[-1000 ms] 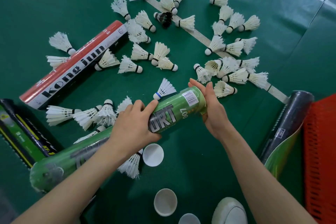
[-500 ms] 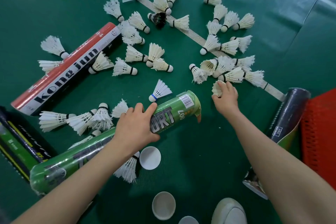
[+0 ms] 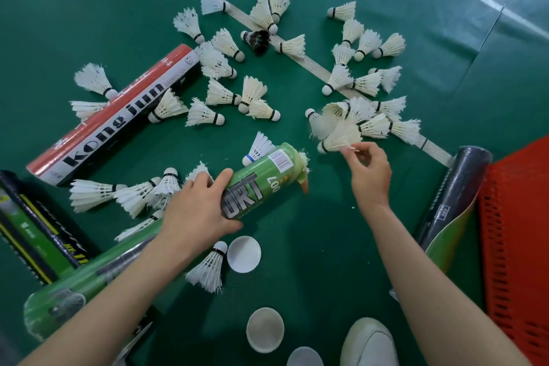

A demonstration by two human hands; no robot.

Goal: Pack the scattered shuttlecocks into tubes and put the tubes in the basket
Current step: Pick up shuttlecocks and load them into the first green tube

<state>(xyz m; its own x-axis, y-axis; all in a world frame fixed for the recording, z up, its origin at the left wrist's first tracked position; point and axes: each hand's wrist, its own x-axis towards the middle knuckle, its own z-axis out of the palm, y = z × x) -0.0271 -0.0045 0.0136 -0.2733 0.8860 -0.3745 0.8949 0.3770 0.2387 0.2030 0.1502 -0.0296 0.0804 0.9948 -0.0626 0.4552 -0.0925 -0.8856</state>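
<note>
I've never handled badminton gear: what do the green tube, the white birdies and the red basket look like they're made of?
Green tube: seemingly cardboard under a glossy printed wrap; it shows sheen and a barcode label. White shuttlecocks: look like real feathers, with separate frayed vanes, on a rounded pale base, cork or foam. Red basket: likely moulded plastic, matte, with a regular grid of holes.

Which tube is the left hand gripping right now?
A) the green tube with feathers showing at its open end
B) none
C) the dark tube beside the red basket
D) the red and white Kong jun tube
A: the left hand wraps the green tube, feathers poking from its mouth, while the right hand pinches a shuttlecock.
</note>
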